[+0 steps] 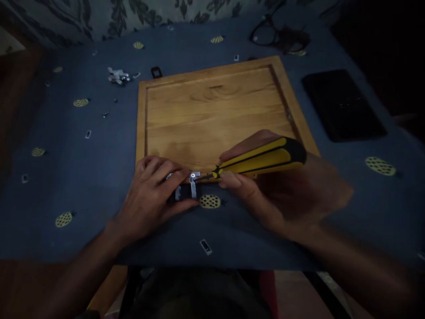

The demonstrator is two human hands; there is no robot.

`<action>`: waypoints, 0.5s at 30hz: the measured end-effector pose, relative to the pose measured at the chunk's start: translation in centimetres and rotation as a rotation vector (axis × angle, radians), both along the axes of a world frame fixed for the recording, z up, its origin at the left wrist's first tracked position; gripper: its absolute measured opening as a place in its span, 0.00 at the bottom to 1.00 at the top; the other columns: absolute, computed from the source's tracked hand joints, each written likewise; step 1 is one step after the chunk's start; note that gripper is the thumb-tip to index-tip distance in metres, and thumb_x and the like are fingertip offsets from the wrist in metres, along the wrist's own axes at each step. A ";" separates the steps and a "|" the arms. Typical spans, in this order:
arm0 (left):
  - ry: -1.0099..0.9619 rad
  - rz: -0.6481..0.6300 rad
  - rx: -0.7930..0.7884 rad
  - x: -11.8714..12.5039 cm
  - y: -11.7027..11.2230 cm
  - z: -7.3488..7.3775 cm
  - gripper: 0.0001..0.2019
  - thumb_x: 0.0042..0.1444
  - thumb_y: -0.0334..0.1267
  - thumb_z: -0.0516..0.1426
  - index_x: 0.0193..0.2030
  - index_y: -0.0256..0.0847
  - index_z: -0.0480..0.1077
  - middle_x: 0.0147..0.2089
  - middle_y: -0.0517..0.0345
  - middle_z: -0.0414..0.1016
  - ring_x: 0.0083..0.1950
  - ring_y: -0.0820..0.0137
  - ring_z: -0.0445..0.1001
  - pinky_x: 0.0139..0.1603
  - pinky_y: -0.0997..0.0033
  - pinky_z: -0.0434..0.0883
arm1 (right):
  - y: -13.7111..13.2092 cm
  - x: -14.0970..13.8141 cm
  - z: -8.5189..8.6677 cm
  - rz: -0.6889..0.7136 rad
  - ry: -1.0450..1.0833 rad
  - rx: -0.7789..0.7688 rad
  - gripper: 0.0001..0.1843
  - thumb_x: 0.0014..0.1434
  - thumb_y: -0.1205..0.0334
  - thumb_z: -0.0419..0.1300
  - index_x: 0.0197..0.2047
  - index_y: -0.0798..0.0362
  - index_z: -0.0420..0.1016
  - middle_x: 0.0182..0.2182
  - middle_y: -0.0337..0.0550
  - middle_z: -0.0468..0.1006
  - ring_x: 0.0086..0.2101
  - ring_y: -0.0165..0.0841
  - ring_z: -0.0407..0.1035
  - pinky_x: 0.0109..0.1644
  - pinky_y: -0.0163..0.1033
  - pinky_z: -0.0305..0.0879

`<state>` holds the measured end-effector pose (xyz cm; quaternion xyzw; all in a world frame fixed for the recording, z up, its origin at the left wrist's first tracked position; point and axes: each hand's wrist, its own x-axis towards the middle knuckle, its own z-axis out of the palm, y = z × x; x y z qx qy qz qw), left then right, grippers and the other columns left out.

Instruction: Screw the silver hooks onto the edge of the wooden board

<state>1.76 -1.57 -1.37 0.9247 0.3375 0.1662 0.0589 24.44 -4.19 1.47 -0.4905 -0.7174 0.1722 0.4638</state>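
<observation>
A framed wooden panel [212, 115] lies flat on the cloth. At its near edge my left hand [151, 190] grips a silver metal hinge [194, 188], fingers on top of the panel edge and thumb below. A cross-head screw [193, 176] shows in the hinge plate. My right hand [265, 190], partly blurred, is closed around a yellow and black screwdriver [262, 158]. The screwdriver lies tilted nearly level, its shaft pointing left with the tip by the hinge plate. Whether the tip touches a screw I cannot tell.
Left of the panel are a second metal hinge [118, 76] and small screws [105, 114]. A small dark frame-shaped piece [156, 72] lies at the panel's far left corner. Eyeglasses [279, 37] rest at the back right, above a black tablet-like slab [343, 105]. The pineapple-print cloth [83, 177] covers the surface.
</observation>
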 end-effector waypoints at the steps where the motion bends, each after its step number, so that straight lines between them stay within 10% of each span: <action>1: -0.006 -0.003 0.003 0.0 0.0 0.0 0.16 0.70 0.52 0.59 0.53 0.42 0.74 0.48 0.51 0.79 0.51 0.57 0.74 0.56 0.51 0.70 | 0.0 0.0 0.0 0.010 0.006 0.016 0.13 0.65 0.61 0.64 0.31 0.42 0.66 0.23 0.36 0.72 0.24 0.37 0.73 0.23 0.45 0.70; 15: -0.039 -0.009 -0.008 -0.1 -0.1 -0.6 0.21 0.71 0.54 0.56 0.53 0.36 0.75 0.48 0.48 0.79 0.51 0.55 0.74 0.60 0.48 0.67 | -0.9 0.1 -0.1 0.178 -0.150 0.052 0.10 0.68 0.62 0.61 0.49 0.39 0.77 0.41 0.38 0.86 0.35 0.38 0.82 0.35 0.43 0.82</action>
